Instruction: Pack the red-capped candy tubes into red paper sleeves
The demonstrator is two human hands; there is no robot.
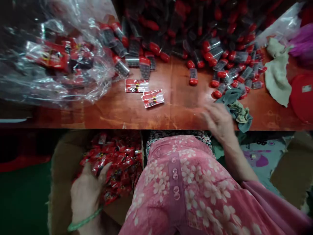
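Note:
My left hand (86,189), with a green bangle (84,220) at the wrist, is over a cardboard box below the table's left part. Its thumb and fingers are apart, near a heap of small red printed packets (117,163) in that box. My right hand (218,119) hovers at the table's front edge, beside crumpled green cloths (238,107). Motion blurs its fingers, so what they hold, if anything, does not show. Two flat red packets (137,85) lie on the table, one slightly overlapping the other.
Many small clear containers with red ends (193,76) are piled along the back and right of the table (171,114). A clear plastic bag (93,88) with red packets lies at left. A pale cloth (278,75) and a red round object (302,98) are at right.

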